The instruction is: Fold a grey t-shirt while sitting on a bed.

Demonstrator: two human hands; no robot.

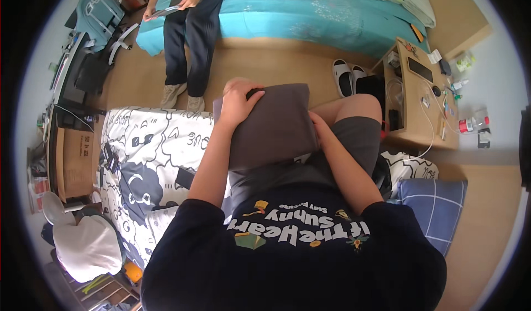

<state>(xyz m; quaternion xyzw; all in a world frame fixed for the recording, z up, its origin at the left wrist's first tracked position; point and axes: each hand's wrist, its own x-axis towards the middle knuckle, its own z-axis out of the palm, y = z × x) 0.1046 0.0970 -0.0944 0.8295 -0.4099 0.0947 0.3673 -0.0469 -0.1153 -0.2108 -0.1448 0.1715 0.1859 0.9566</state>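
Note:
A folded piece of dark grey-brown cloth [271,126], squarish and thick, rests tilted over my lap. Its exact kind cannot be told from the folds. My left hand [239,100] lies on its upper left corner, with fingers curled along the far edge and thumb on top. At the right side, my right hand [319,127] grips the edge; most of those fingers are hidden behind the cloth.
I sit on a bed with a black-and-white patterned sheet [177,128]. Opposite, a person [193,29] sits on a turquoise-covered bed [332,18], holding a flat object. A wooden bedside cabinet [426,106] carries a phone and cables. White-and-black slippers [343,77] stand beside it.

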